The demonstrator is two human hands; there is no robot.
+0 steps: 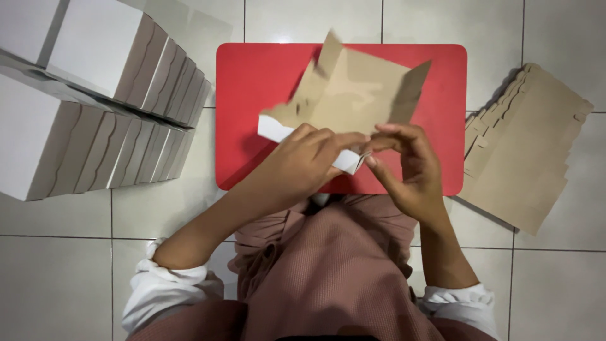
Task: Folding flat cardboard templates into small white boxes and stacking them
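Folded white boxes (95, 101) stand in rows at left on tiled floor (57, 278). Red board (252, 76) lies at centre. Stack of flat brown blanks (524, 145) lies at right, just beside board

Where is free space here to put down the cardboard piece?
Free: the red mat's upper left corner and its right strip beside the flat cardboard stack; also the floor tiles at the lower left. Crowded: the mat's middle, where the left hand and right hand hold the cardboard piece, and the upper left with folded boxes.
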